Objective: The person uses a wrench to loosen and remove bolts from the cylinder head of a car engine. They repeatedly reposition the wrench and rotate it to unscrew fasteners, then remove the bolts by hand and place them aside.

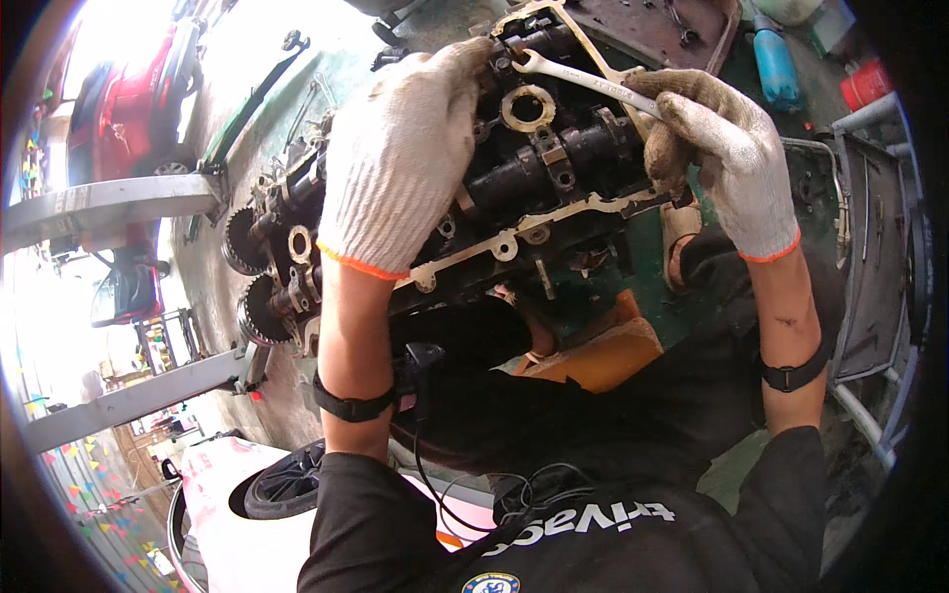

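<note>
Below me lies a dark, oily engine cylinder head (593, 205) with camshafts and two toothed gears (260, 308) at its left end. My right hand (727, 148), in a white knit glove with dirty fingertips, is closed around the shank of a silver wrench (583, 79). The wrench's open jaw points left and lies over the far part of the head, close to my left fingertips. My left hand (405, 158), gloved too, reaches over the head with its fingers pressed together at the far edge. What they pinch is hidden.
Beyond the head is a brown metal tray (647, 25) with small parts. A blue bottle (776, 67) and a red container (868, 86) stand far right, near a metal-framed cart (870, 237). Grey lift arms (109, 210) reach in from the left; a red car (133, 104) is behind.
</note>
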A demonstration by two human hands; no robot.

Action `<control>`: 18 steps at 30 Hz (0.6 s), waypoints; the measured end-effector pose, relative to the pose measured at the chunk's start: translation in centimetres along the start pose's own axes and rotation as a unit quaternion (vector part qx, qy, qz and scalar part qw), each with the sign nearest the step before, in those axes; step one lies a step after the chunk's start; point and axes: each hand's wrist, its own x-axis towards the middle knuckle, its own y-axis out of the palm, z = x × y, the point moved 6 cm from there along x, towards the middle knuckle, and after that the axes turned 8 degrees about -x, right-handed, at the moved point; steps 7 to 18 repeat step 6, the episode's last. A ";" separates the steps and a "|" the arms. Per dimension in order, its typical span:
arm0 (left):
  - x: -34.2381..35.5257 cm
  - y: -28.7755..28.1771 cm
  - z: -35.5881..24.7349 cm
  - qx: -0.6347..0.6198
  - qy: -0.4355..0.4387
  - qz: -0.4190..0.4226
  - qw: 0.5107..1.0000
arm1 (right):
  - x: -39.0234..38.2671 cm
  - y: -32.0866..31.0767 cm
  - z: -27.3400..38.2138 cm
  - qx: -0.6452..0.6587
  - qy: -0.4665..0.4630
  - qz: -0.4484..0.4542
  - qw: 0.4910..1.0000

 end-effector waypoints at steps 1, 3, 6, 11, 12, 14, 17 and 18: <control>0.1 0.0 -0.3 0.007 0.016 -0.016 1.000 | -0.1 0.2 0.1 0.002 -0.007 0.005 1.000; 0.7 0.3 -1.1 0.024 0.029 -0.031 0.999 | -0.4 0.3 0.2 0.008 0.000 0.000 1.000; 1.2 0.6 -1.2 -0.059 -0.053 0.047 0.996 | -0.3 0.3 0.2 0.008 0.026 -0.001 1.000; 1.2 0.6 -1.2 -0.059 -0.053 0.047 0.996 | -0.3 0.3 0.2 0.008 0.026 -0.001 1.000; 1.2 0.6 -1.2 -0.059 -0.053 0.047 0.996 | -0.3 0.3 0.2 0.008 0.026 -0.001 1.000; 1.2 0.6 -1.2 -0.059 -0.053 0.047 0.996 | -0.3 0.3 0.2 0.008 0.026 -0.001 1.000; 1.2 0.6 -1.2 -0.059 -0.053 0.047 0.996 | -0.3 0.3 0.2 0.008 0.026 -0.001 1.000; 1.2 0.6 -1.2 -0.059 -0.053 0.047 0.996 | -0.3 0.3 0.2 0.008 0.026 -0.001 1.000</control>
